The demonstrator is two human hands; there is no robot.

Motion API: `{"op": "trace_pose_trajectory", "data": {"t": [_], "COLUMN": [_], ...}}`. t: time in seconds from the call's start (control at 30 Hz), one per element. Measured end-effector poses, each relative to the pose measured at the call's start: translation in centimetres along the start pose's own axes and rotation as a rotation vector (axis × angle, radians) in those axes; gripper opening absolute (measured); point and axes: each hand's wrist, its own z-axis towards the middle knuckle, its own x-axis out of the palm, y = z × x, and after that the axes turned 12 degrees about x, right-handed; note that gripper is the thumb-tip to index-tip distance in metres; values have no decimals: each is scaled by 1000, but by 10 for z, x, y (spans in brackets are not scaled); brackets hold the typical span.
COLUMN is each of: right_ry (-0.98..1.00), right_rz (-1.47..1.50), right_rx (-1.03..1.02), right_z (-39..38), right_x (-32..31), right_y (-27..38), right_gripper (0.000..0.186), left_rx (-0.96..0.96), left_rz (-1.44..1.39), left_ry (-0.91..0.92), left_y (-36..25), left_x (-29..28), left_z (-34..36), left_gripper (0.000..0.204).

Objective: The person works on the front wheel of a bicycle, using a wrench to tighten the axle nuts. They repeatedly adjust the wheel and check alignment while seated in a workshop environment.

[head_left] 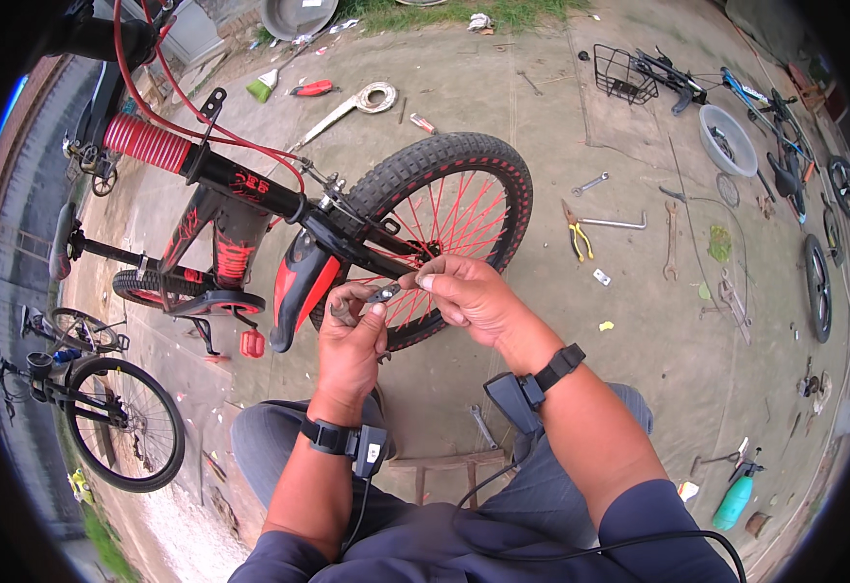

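My left hand [352, 335] pinches a small dark part with a shiny metal bit [383, 293] between thumb and fingers. Close beside it, my right hand [464, 299] has thumb and forefinger pressed together at the part's right end; what they grip is too small to make out. Just beyond both hands is the front wheel [517, 185] of a black and red bicycle, with red spokes and a knobby tyre. Its black and red mudguard [304, 291] hangs left of the wheel. A brake arm with a red cable [323, 185] sits above the tyre.
Pliers with yellow handles [578, 233], a bent metal rod [614, 222], and spanners [673, 238] lie on the ground at right. A grey basin [728, 141] stands farther off. Another bicycle wheel [124, 425] is at left, a green spray bottle [734, 500] at lower right.
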Motion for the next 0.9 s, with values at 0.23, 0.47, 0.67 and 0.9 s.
{"op": "trace_pose_trajectory", "data": {"t": [0.23,0.47,0.67,0.9], "right_ry": [18,-73,-69,-35], "right_rz": [40,67,85,78], "right_rx": [9,-4,-1,-3], "right_z": [3,3,4,6], "right_x": [-2,0,1,0], "right_y": [-5,-4,-6,-8], "right_gripper": [8,10,9,9], "left_rx": [2,36,9,-13], "left_rz": [82,116,156,119], "left_ry": [78,98,65,10], "left_y": [-2,-1,-2,6], "left_x": [2,3,5,1], "left_z": [-3,-5,-8,-9], "left_gripper": [19,17,17,18]}}
